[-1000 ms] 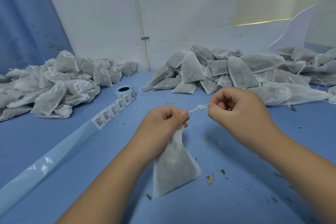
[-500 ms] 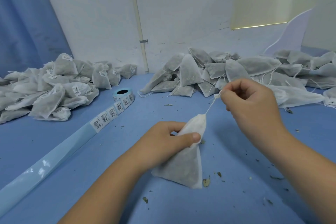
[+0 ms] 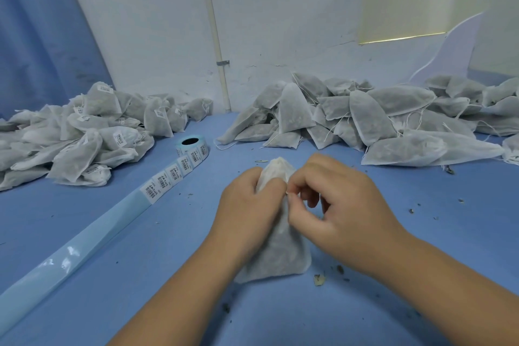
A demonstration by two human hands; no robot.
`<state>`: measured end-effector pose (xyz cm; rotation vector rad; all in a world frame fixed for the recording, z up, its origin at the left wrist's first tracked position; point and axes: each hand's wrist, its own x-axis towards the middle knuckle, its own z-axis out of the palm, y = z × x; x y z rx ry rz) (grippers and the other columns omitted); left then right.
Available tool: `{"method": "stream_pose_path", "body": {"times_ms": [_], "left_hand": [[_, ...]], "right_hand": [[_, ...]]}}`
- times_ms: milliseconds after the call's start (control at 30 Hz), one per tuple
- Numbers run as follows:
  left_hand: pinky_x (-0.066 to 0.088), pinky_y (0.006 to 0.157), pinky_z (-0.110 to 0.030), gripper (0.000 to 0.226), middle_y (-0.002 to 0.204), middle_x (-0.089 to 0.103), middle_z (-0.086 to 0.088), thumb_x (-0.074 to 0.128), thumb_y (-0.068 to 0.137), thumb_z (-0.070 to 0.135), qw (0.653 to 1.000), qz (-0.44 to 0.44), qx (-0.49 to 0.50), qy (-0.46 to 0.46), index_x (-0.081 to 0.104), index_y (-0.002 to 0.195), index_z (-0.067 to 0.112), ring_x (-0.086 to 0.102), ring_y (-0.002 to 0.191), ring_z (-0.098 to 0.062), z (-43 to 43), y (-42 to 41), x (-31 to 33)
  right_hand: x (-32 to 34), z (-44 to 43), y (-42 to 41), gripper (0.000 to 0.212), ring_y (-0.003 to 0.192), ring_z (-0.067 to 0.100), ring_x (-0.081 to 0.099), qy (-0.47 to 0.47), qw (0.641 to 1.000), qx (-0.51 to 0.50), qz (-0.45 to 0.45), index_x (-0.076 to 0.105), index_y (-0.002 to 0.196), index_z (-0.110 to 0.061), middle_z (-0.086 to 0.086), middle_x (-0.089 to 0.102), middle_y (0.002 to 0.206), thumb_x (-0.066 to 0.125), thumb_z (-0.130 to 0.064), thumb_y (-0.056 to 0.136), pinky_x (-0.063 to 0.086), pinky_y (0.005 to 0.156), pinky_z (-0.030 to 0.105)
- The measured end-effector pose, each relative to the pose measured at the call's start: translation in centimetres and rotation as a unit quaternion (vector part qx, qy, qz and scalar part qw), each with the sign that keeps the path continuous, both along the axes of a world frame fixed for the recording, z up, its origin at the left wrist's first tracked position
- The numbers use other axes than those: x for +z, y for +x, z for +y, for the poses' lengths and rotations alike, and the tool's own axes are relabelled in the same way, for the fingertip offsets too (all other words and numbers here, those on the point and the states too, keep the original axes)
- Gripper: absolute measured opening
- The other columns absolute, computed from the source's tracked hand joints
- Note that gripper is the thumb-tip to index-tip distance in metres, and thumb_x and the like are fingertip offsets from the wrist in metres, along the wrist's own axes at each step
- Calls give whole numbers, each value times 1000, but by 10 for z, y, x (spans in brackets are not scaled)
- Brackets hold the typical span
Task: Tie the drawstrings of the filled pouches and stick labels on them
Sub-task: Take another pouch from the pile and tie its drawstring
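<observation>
A filled white mesh pouch (image 3: 280, 255) stands upright on the blue table between my hands, its gathered neck pointing up. My left hand (image 3: 250, 205) grips the pouch just under the neck. My right hand (image 3: 334, 205) is close against it, with thumb and forefinger pinching the thin white drawstring at the neck. Most of the string is hidden by my fingers. A roll of barcode labels (image 3: 192, 144) lies left of centre, its strip (image 3: 165, 180) trailing toward me on pale blue backing.
A heap of labelled pouches (image 3: 75, 132) covers the left of the table. A larger heap of unlabelled pouches (image 3: 379, 118) with loose strings lies at the back right. Dried herb crumbs (image 3: 320, 279) are scattered on the blue table (image 3: 112, 275). A white wall stands behind.
My right hand, which held the drawstring stretched up to the right, has come down and in to the pouch neck. The pouch now stands upright in my left hand's grip.
</observation>
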<state>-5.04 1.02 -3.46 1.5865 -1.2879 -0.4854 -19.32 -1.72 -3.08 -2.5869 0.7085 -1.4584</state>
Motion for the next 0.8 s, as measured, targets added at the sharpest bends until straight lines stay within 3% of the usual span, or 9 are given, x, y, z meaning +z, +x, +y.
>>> {"method": "stream_pose_path", "body": {"times_ms": [67, 167, 267, 367, 467, 600, 700, 800], "left_hand": [[34, 57, -29, 22, 60, 43, 6, 59, 86, 21, 999, 32, -6, 4, 51, 68, 10, 39, 58, -13, 0, 0, 0], [40, 62, -31, 27, 62, 54, 5, 64, 88, 26, 994, 106, -17, 7, 59, 66, 13, 48, 61, -13, 0, 2, -1], [40, 68, -35, 33, 73, 57, -7, 65, 83, 33, 984, 174, -45, 16, 59, 76, 0, 52, 71, -17, -2, 4, -3], [47, 68, -35, 24, 74, 64, -12, 64, 89, 27, 974, 215, -64, 26, 67, 72, 10, 59, 72, -21, -3, 8, -5], [57, 75, -39, 27, 91, 72, -24, 61, 93, 25, 968, 230, -91, 35, 69, 86, 0, 68, 77, -25, -5, 10, -8], [56, 84, -42, 32, 93, 71, -27, 62, 94, 24, 959, 250, -129, 42, 68, 92, -7, 70, 83, -28, -6, 13, -9], [57, 82, -34, 25, 93, 74, -17, 65, 91, 24, 952, 246, -179, 43, 73, 96, 1, 71, 87, -26, -5, 15, -10], [57, 88, -34, 34, 103, 74, -19, 71, 81, 23, 947, 249, -200, 44, 72, 105, -1, 71, 96, -30, -4, 16, -10]], "right_hand": [[1, 1, 0, 13, 57, 16, 48, -38, 999, -13, 31, 62, 71, -14, -6, 49, 68, 54, -23, 78, 44, 47, 34], [0, -1, 0, 5, 58, 20, 52, -62, 995, -33, 74, 62, 69, -14, -4, 53, 67, 61, -17, 74, 45, 47, 36], [-1, -5, -2, 6, 61, 22, 55, -59, 989, -52, 125, 62, 69, -15, -4, 56, 67, 60, -17, 74, 46, 45, 37], [0, -12, -7, 5, 63, 21, 54, -44, 985, -56, 160, 63, 70, -19, -5, 56, 69, 61, -20, 75, 45, 45, 35], [0, -17, -10, 5, 62, 17, 53, -20, 982, -47, 182, 66, 75, -22, -6, 56, 73, 64, -21, 80, 45, 48, 34], [-2, -21, -12, 8, 61, 8, 43, 22, 983, -28, 183, 70, 83, -25, -9, 58, 80, 62, -24, 85, 48, 55, 37], [-3, -26, -13, 13, 72, 10, 55, 90, 981, 14, 170, 69, 86, -25, -11, 58, 85, 57, -22, 88, 50, 65, 38], [-8, -29, -14, 18, 76, 13, 59, 146, 982, 56, 104, 72, 82, -17, -9, 60, 86, 58, -7, 84, 50, 68, 36]]}}
